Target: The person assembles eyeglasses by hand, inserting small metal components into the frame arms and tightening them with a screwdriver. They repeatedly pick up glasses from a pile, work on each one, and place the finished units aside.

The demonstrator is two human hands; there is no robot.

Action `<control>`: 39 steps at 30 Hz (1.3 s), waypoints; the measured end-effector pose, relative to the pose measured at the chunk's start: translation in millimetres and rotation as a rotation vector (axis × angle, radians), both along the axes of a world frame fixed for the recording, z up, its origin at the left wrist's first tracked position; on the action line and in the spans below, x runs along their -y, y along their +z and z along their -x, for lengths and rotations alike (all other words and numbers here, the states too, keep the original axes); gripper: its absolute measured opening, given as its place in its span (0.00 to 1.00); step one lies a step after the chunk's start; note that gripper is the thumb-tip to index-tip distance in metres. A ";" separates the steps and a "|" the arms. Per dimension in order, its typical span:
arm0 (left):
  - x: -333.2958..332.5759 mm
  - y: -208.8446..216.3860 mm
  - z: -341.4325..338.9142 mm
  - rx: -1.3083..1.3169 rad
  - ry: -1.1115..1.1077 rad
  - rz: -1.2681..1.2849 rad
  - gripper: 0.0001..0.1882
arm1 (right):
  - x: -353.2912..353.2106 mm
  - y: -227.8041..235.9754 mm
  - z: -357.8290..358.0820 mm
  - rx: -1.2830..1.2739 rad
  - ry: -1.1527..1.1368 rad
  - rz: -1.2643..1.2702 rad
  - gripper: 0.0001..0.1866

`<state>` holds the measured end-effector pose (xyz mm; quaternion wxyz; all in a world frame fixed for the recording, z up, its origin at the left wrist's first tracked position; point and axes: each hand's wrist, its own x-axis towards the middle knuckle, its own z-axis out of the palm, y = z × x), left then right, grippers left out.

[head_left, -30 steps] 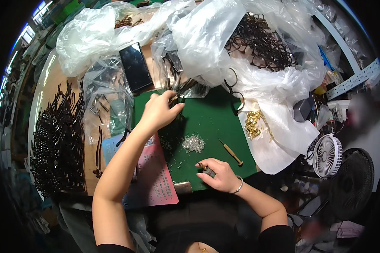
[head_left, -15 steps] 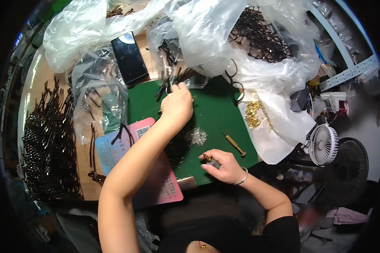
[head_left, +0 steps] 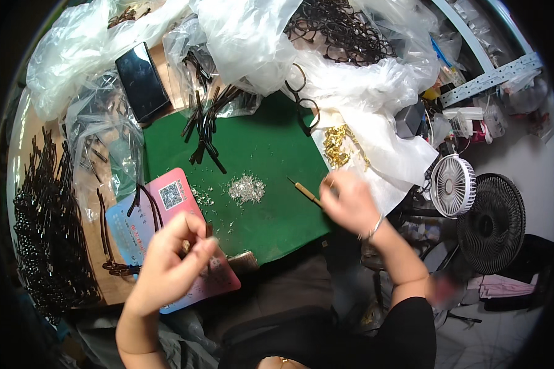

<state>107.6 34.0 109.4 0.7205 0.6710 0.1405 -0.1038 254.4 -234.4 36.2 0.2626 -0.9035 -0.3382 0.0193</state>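
My left hand (head_left: 175, 258) is closed in front of the pink-and-blue printed card (head_left: 221, 277), thumb and fingers pinching a short brown piece (head_left: 209, 230) that is mostly hidden. Motion blurs my right hand (head_left: 349, 200), which is over the mat's right edge, by the handle end of a thin brass screwdriver (head_left: 305, 192). Whether its fingers grip anything is unclear. Just beyond it, small gold metal parts (head_left: 338, 146) lie on white paper. Tiny silvery pieces (head_left: 246, 189) are heaped on the green mat (head_left: 277, 234). Dark eyeglass temples (head_left: 209, 126) lie across its far edge.
A black phone (head_left: 143, 83) rests at the far left. Bundled dark temples (head_left: 55, 246) cover the left side of the table. Clear plastic bags (head_left: 246, 43) and black eyeglass frames (head_left: 345, 34) crowd the back. A white fan (head_left: 453, 186) stands at the right.
My left hand has drawn back from the temples toward me. My right hand has moved from the mat's front edge to the screwdriver's handle end. The whole view has shifted.
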 end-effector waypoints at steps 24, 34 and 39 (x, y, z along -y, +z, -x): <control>70.2 -70.2 49.1 0.101 0.066 -0.093 0.12 | -60.2 39.2 29.9 -1.438 0.269 0.041 0.09; 61.0 -66.0 58.9 0.096 0.071 -0.129 0.13 | -83.6 29.5 40.3 -1.535 0.231 -0.084 0.12; 65.8 -64.3 57.9 0.082 0.067 -0.103 0.14 | -77.5 30.4 36.3 -1.541 0.242 -0.049 0.12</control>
